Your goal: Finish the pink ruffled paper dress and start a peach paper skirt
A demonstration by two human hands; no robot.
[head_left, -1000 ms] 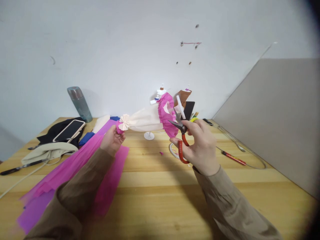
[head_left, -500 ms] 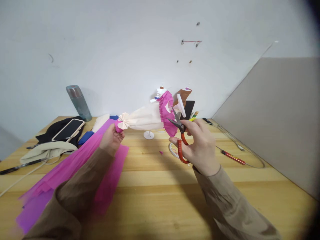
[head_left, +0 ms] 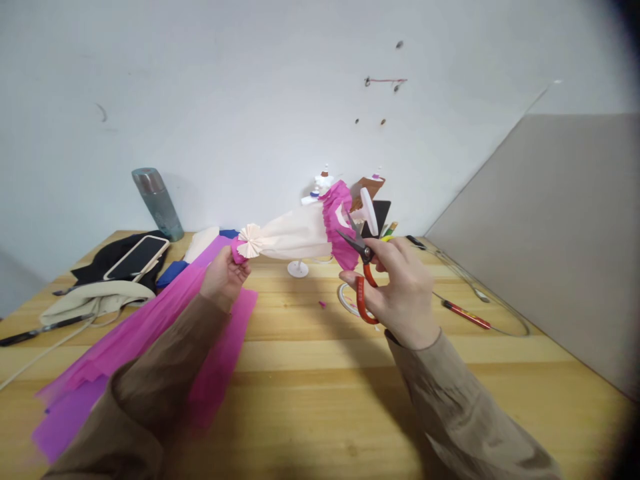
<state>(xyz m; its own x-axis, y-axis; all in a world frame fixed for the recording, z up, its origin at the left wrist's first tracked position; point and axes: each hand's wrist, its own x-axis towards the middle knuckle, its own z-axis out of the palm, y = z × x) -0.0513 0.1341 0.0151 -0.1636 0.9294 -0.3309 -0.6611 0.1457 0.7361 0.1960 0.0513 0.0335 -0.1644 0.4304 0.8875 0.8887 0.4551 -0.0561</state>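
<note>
Pink ruffle (head_left: 336,213) edges the pale dress (head_left: 295,235), which the left hand (head_left: 226,279) holds sideways above the table (head_left: 300,393), fingers pinching its narrow end, probably so that the ruffle faces the scissors (head_left: 361,293). The right hand (head_left: 406,293) has fingers around their handles (blades stand parted).
</note>
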